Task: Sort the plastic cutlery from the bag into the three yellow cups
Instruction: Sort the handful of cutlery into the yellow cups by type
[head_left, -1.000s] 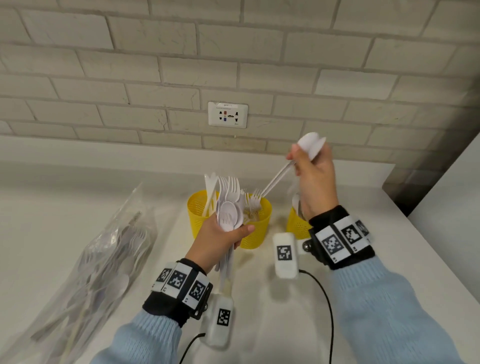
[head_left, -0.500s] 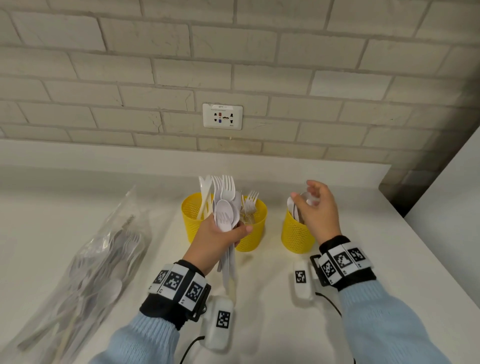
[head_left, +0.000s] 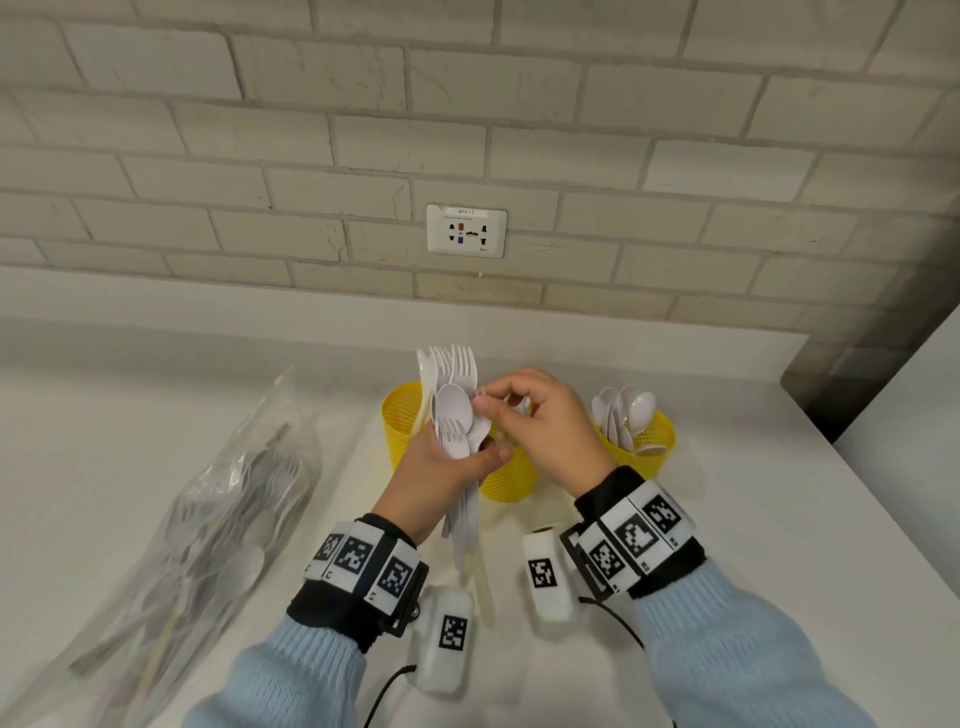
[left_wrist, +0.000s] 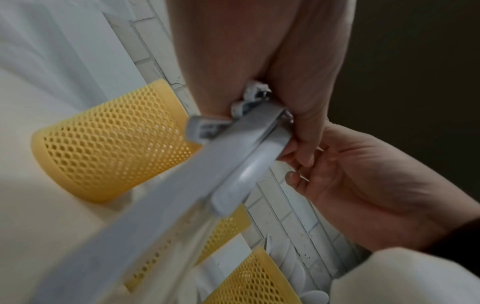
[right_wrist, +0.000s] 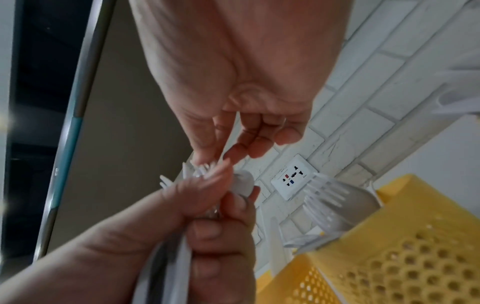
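**Cutlery bundle gripped upright, second hand at its tips**

Clenched in the left hand: a bundle of white plastic cutlery, forks, spoons and a knife standing upright, handles trailing down below the fist toward the white counter. Reached across to the top of that bundle, the right hand, thumb and forefinger pinched at the tine ends beside the topmost spoon bowl; from the right wrist view, fingertips closed on fork tips just above the left thumb. Whether a single piece was already gripped free of the bundle, impossible to tell.

Directly behind the two hands, the three yellow cups: left cup just behind the left knuckles, middle cup partly hidden under both hands, right cup beyond the right wrist, holding spoons bowl-up. Seen from the right wrist, forks standing in a cup near the grip.

Well off to the left of the grip, the clear plastic bag lying flat on the counter, more cutlery inside. Farther back, above the hands, a wall socket on the pale brick wall.
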